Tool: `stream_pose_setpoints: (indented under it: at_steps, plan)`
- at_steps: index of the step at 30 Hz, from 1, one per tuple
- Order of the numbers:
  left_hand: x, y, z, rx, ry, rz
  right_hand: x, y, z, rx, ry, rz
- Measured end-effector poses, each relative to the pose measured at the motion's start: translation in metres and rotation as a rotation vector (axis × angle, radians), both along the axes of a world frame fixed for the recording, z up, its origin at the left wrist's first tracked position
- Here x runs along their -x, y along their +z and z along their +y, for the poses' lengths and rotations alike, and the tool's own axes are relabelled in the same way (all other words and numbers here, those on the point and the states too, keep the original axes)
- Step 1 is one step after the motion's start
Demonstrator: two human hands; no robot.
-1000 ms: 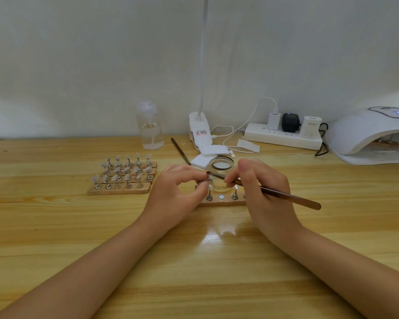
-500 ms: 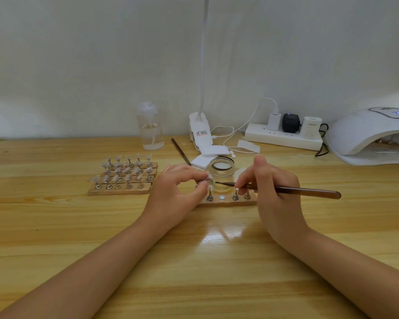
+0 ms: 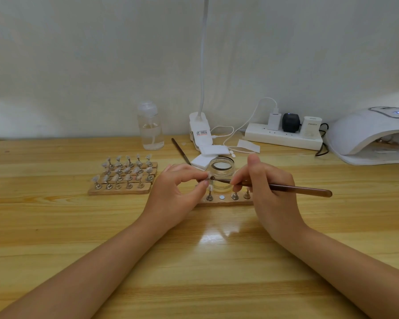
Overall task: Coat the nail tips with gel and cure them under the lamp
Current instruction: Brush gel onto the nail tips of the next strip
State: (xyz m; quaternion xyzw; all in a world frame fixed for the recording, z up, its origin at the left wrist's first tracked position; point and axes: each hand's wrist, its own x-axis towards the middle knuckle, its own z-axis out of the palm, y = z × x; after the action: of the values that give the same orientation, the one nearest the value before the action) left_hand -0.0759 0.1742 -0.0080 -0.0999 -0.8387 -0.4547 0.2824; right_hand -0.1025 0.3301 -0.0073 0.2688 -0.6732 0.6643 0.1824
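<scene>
Brown-handled brush (image 3: 286,187), gripped in the right hand (image 3: 270,187), touches a small pale nail tip (image 3: 209,175) pinched by the left hand (image 3: 177,189) at frame centre, before a clear glass jar (image 3: 221,173).

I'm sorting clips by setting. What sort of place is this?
Probably a home or small-studio nail-art desk: a curing lamp at the right, racks of nail tips on stands, and a brush beside a small glass jar.

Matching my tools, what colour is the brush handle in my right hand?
Dark reddish brown, glossy; the brush handle shows in the head view.
</scene>
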Motion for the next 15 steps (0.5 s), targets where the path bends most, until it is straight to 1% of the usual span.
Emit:
stream_pose_setpoints:
  at_steps: [5,8,11,15]
  plan:
    - [0.0020,-0.0019,-0.0015,-0.001,0.000,-0.001,-0.0007,0.0008,0.0004,0.037,-0.002,-0.019]
    - [0.0028,-0.0026,-0.0023,-0.004,-0.007,0.016,-0.0007,-0.0003,0.0006,0.051,-0.009,0.021]
    - [0.0035,-0.0029,-0.0026,0.001,-0.019,0.046,-0.0008,-0.0008,0.0002,0.024,-0.027,0.091]
    - [0.0047,-0.0039,-0.0024,0.012,-0.021,0.079,-0.0003,-0.0016,-0.0023,-0.046,-0.034,0.126]
